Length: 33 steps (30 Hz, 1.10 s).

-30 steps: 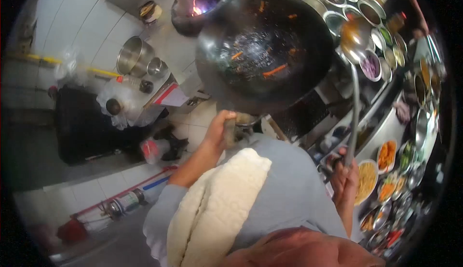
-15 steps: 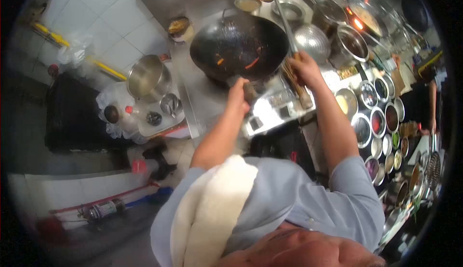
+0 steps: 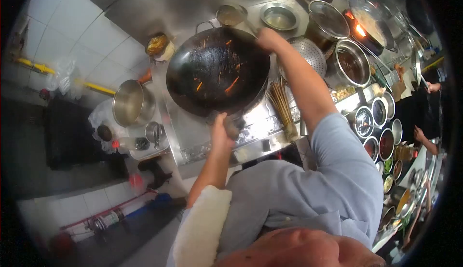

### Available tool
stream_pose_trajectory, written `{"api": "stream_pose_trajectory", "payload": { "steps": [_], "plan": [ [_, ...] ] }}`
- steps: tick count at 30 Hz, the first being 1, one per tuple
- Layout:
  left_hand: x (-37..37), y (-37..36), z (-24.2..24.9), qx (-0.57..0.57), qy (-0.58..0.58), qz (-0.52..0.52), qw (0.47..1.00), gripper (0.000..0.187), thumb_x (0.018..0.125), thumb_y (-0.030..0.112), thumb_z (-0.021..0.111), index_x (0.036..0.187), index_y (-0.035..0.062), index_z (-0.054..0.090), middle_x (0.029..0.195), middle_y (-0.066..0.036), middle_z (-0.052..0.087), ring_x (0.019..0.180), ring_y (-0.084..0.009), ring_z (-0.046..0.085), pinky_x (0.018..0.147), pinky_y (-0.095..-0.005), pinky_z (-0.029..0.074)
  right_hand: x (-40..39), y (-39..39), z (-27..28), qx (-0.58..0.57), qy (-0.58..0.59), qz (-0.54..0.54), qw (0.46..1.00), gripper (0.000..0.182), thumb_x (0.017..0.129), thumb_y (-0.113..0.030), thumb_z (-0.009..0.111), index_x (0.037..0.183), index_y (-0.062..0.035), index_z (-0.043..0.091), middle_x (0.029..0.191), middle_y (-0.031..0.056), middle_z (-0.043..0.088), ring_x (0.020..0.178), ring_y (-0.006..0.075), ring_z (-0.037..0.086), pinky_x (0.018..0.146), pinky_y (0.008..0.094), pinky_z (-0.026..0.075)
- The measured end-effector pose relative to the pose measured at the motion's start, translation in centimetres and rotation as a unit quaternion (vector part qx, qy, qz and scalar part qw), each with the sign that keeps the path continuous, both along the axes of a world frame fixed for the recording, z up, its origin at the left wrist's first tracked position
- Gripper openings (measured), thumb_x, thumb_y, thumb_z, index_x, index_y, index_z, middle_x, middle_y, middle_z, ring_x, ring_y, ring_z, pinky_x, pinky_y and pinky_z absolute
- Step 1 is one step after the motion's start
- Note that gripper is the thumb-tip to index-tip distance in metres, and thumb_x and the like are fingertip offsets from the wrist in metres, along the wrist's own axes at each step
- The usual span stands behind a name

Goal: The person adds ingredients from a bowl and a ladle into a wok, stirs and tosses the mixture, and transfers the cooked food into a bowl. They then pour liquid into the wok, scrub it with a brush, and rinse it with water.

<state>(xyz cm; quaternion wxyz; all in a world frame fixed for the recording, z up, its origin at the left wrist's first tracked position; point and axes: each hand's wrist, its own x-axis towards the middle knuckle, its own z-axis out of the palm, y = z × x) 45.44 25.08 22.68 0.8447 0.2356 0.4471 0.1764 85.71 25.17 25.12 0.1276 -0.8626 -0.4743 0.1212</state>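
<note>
My left hand (image 3: 223,133) is closed around the handle of a large black wok (image 3: 217,74) on the stove. A few orange shreds and an oily sheen show inside the wok. My right hand (image 3: 271,40) reaches past the wok's far right edge, closed on a ladle (image 3: 250,26). The ladle's handle runs left to a small metal bowl (image 3: 231,15) behind the wok; its scoop cannot be made out clearly there. A bamboo wok brush (image 3: 281,104) lies under my right forearm, beside a perforated strainer (image 3: 308,57).
A deep metal pot (image 3: 134,104) and bottles stand on the left. Right of the stove are a pot of dark liquid (image 3: 353,63), a flaming burner (image 3: 360,30) and several ingredient containers (image 3: 387,144). Another person's hand (image 3: 420,134) shows at far right.
My right hand has moved up and left past the wok, bringing the ladle down toward the small bowl. The camera view has shifted, and my left hand stays on the wok handle.
</note>
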Motion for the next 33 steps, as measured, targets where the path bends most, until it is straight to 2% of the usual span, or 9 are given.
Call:
{"api": "stream_pose_trajectory", "payload": {
  "steps": [1,3,6,11,14,15,18,24,33],
  "plan": [
    [0.4,-0.3,-0.1,0.009,0.014,0.008,1.0,0.025,0.086,0.029,0.069,0.1,0.0089,0.063,0.088,-0.006,0.065,0.074,-0.0215,0.064,0.063,-0.0367,0.053,-4.3,-4.1,6.0,0.053,0.148,-0.134,0.978,0.044,0.083,-0.016,0.057,0.124,0.0011,0.059,0.1,0.0264,0.069,0.086,0.0427,0.069,0.076,0.0475,0.055],
    [1.1,0.1,-0.6,0.022,0.029,0.024,0.999,0.027,0.086,0.03,0.07,0.101,0.0079,0.064,0.085,-0.005,0.065,0.072,-0.0194,0.064,0.061,-0.0327,0.053,-3.7,-8.6,0.9,0.286,-0.002,-0.106,0.952,0.054,0.085,-0.015,0.055,0.138,-0.0012,0.05,0.102,0.0282,0.068,0.09,0.0428,0.068,0.081,0.0494,0.054],
    [-0.2,1.1,-0.9,-0.053,0.051,-0.029,0.997,0.03,0.089,0.031,0.069,0.104,0.006,0.065,0.089,-0.006,0.067,0.077,-0.0205,0.066,0.068,-0.0342,0.055,-3.6,-12.1,2.6,0.158,0.031,-0.183,0.97,0.064,0.085,-0.013,0.056,0.147,-0.0053,0.04,0.103,0.0272,0.069,0.093,0.0427,0.068,0.082,0.0494,0.053],
    [-4.5,-1.1,-3.0,-0.007,0.03,-0.028,0.999,0.041,0.093,0.036,0.064,0.117,0.0029,0.062,0.112,-0.011,0.068,0.102,-0.0269,0.065,0.091,-0.042,0.052,6.7,-11.7,-2.5,0.048,0.044,-0.273,0.96,0.05,0.085,-0.017,0.061,0.134,-0.0066,0.055,0.102,0.0232,0.07,0.09,0.0372,0.07,0.074,0.0465,0.056],
    [-3.4,-2.8,-0.6,-0.037,-0.009,0.026,0.999,0.045,0.095,0.041,0.06,0.117,0.0023,0.062,0.115,-0.012,0.068,0.107,-0.0277,0.064,0.095,-0.0427,0.05,12.2,-10.8,-4.2,0.151,0.484,-0.341,0.792,0.012,0.089,-0.018,0.062,0.085,-0.0072,0.06,0.072,0.0075,0.065,0.061,0.0199,0.063,0.055,0.0315,0.05],
    [-2.2,-3.1,1.3,-0.067,-0.052,0.051,0.995,0.041,0.096,0.038,0.061,0.11,-0.0002,0.065,0.099,-0.01,0.071,0.089,-0.0244,0.069,0.08,-0.0389,0.056,13.6,-11.1,-5.2,0.283,0.612,-0.301,0.675,0.014,0.093,-0.019,0.059,0.081,-0.0116,0.055,0.066,0.0011,0.054,0.057,0.0139,0.053,0.05,0.0265,0.044],
    [-1.2,-2.2,3.0,-0.121,-0.078,0.02,0.989,0.04,0.096,0.039,0.06,0.104,0.0001,0.067,0.093,-0.013,0.071,0.084,-0.0255,0.07,0.074,-0.0391,0.057,14.8,-12.0,-3.4,0.375,0.724,-0.264,0.515,0.01,0.094,-0.008,0.057,0.086,-0.0045,0.053,0.074,0.0041,0.053,0.059,0.0125,0.051,0.048,0.0198,0.04],
    [1.0,-0.7,-1.6,-0.071,-0.048,0.09,0.992,0.031,0.09,0.027,0.07,0.106,0.0023,0.062,0.09,-0.011,0.068,0.073,-0.0248,0.069,0.065,-0.0397,0.058,9.9,-19.1,-0.3,0.4,0.724,-0.231,0.513,0.011,0.095,-0.013,0.055,0.095,-0.0016,0.057,0.081,0.0029,0.058,0.058,0.0073,0.05,0.048,0.018,0.043],
    [1.3,0.0,-0.7,-0.071,-0.017,0.057,0.996,0.032,0.086,0.024,0.074,0.108,0.0044,0.061,0.094,-0.01,0.067,0.077,-0.025,0.068,0.06,-0.0406,0.057,-12.0,-26.0,14.2,0.377,0.636,-0.229,0.633,0.02,0.09,-0.02,0.059,0.104,-0.0064,0.052,0.083,0.0027,0.054,0.047,0.0057,0.044,0.036,0.0192,0.036]
  ]
}}
